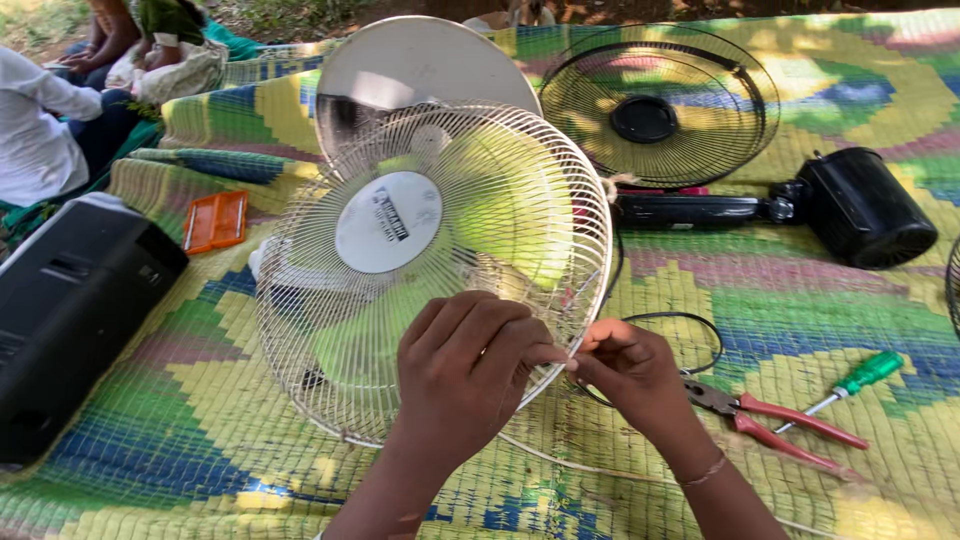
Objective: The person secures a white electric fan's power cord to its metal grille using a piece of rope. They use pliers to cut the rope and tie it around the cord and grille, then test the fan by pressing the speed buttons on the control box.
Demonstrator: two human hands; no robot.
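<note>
A: Which materials and shapes did the view show?

B: A white wire fan guard [440, 270], round and domed, made of thin radial spokes with a smooth white disc at its hub, lay tilted on a woven mat [830, 290] patterned in yellow, green and blue. Pale green blades [520, 215] showed through the wires. Behind it stood a plain round white base [420, 65], and further right a black wire guard [660, 105] with a solid black hub. A glossy black motor housing [860, 205], drum-shaped, lay at the right on its black stem.

A: How were the hands posed?

B: Both came up from the lower edge. The left hand [465, 375] arched palm-down over the lower part of the guard, fingers curled through to its rim. The right hand [630, 370] lay just beside it, knuckles up, its fingertips meeting those of the left.

A: And the grip?

B: Each grip was narrow, a fingertip pinch closed at the guard's lower right rim; whether a small fastening lay between the fingers could not be told.

A: Where did the guard lie relative to that grip?

B: It spread up and left from the pinch, its rim passing under both sets of fingertips.

A: What else lay near?

B: Red-handled pliers [775, 420] and a green-handled screwdriver [850, 385] lay just right of the right wrist, a thin black cable [690, 325] looped behind them, and an orange case [215, 220] lay at the left beside a black box [70, 310].
</note>
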